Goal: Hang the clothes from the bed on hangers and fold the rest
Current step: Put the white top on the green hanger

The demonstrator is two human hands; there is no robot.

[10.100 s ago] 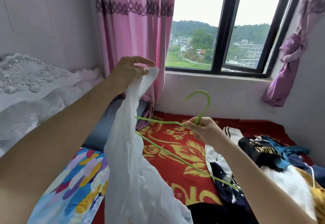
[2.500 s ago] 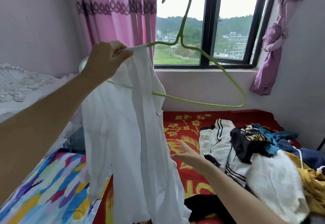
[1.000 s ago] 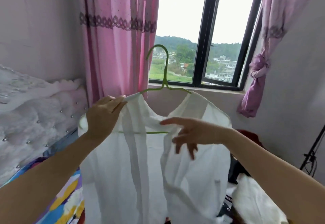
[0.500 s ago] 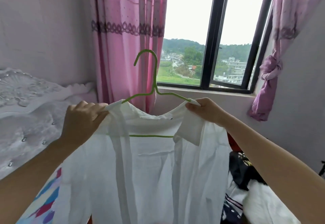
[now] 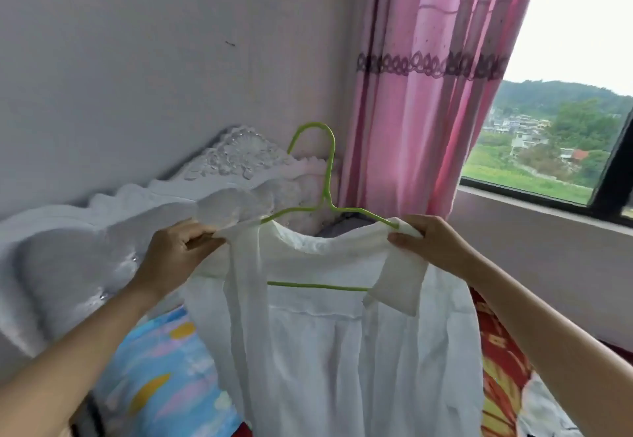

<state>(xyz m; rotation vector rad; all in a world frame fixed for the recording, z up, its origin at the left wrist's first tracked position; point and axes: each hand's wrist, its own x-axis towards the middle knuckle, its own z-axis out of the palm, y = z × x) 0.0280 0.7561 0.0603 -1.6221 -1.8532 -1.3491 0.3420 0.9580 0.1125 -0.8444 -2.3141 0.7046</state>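
White shirt (image 5: 335, 351) hangs between your two grips on a green hanger (image 5: 327, 176), hook standing above them. Your left hand (image 5: 174, 258) pinches one shoulder, your right hand (image 5: 435, 248) the other. The hanging step looks nearly done; next, likely, flatten the flap (image 5: 397, 282) below your right grip, then hang it up.

a sheer white shirt (image 5: 342, 351) drapes a lime-green hanger (image 5: 327, 176). behind it, a pink curtain (image 5: 428, 111) in paler and deeper stripes carries a purple scalloped lace band. the carved headboard (image 5: 102, 231) at the bed's head is glossy white against a pale grey wall (image 5: 137, 59). along the bed's left edge, bedding (image 5: 164, 378) is splashed blue, yellow and pink; toward the right edge, the cover (image 5: 496, 368) is red with a gold floral print. the window frame (image 5: 609, 179) is black.
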